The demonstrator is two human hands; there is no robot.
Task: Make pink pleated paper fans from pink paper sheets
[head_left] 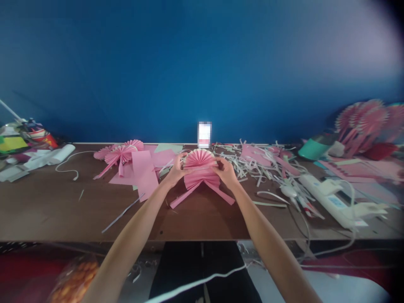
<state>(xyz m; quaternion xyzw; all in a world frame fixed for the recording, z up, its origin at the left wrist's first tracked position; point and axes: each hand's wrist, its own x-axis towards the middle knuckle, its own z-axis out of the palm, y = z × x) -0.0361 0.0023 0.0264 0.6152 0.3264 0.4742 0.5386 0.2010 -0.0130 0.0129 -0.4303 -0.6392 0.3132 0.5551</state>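
A pleated pink paper fan (200,172) with a pale scalloped upper edge and two pink strips spreading downward is upright between my hands at the middle of the table. At its left edge, my left hand (178,169) grips the paper between thumb and fingers. My right hand (224,171) pinches the opposite edge, its fingertips on the upper pleats. Behind the fan, a phone with a lit, blurred screen (204,134) leans near the blue wall.
Finished pink fans (121,155) and pink sheets (144,170) lie at the left. Paper scraps (259,162) spread right of centre, near a white power strip (331,202) with cables. More fans (362,122) and a green tape roll (312,148) are at the far right.
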